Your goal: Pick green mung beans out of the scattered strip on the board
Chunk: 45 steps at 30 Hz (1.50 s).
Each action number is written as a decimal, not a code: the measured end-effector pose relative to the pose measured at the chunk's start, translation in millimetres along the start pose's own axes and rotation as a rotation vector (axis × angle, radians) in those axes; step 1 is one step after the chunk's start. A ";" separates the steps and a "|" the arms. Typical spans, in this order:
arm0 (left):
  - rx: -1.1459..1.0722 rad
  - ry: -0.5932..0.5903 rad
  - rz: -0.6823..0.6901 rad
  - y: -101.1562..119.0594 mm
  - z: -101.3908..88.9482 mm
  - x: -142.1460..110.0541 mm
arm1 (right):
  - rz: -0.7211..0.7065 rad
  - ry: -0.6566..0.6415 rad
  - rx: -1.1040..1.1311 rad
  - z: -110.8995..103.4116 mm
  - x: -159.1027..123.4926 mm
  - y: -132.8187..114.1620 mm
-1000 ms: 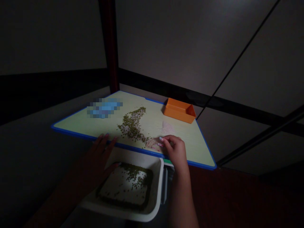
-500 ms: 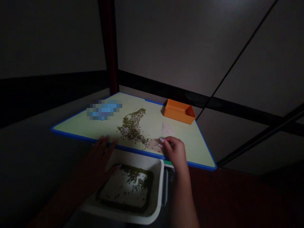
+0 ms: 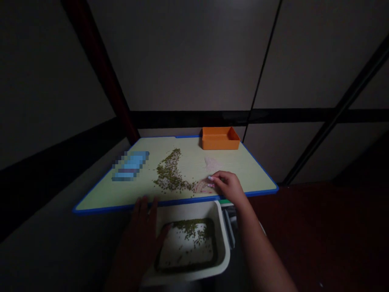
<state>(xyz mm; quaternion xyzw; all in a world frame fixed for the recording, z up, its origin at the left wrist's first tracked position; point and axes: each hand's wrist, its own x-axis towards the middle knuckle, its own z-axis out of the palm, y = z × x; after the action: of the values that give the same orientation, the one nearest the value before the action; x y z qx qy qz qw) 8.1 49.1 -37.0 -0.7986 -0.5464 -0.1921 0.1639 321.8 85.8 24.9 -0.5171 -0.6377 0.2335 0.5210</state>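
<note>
My left hand (image 3: pixel 144 231) lies at the table's near edge with its fingers spread, the fingertips at the blue rim and the thumb over the white tub (image 3: pixel 224 243). Small green beans, perhaps mung beans (image 3: pixel 167 174), are strewn over the tabletop with paler grains among them. At the right end of this scatter, my right hand (image 3: pixel 227 184) is low over the surface, thumb and fingers pinched together. Whatever is between its fingertips is too small to make out. A pale pinkish patch of fine grains (image 3: pixel 211 163) lies just beyond that hand.
The pale tabletop (image 3: pixel 255 174) has a blue rim. An orange open box (image 3: pixel 221 144) stands at its back right. A blue item, blurred by pixels (image 3: pixel 132 165), lies at the left. More green beans (image 3: pixel 194 229) line the tub below the near edge. Wall panels rise behind.
The camera view has turned, so the table looks more level and the tub sits further right. My right hand stays pinched beside the scatter; my left hand stays spread at the edge.
</note>
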 end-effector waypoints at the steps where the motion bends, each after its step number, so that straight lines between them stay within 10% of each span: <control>1: -0.006 0.004 0.011 -0.3 -1.1 -0.1 | 0.022 -0.015 0.022 -0.2 0.1 -0.2; 13: -0.016 0.102 0.080 -3.7 2.9 0.8 | 0.197 0.033 0.295 -0.5 4.6 -4.1; 33: 0.030 -0.108 -0.096 18.1 -26.4 5.3 | 0.254 -0.080 0.387 -1.4 8.2 7.9; 45: -0.033 -0.063 -0.040 0.5 -4.5 1.9 | 0.202 -0.030 0.379 4.9 10.4 16.2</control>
<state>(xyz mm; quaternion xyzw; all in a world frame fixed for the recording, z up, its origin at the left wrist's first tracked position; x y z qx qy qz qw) 8.6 48.4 -32.2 -0.7958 -0.5639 -0.1789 0.1294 325.0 102.2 14.1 -0.4677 -0.5351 0.4077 0.5733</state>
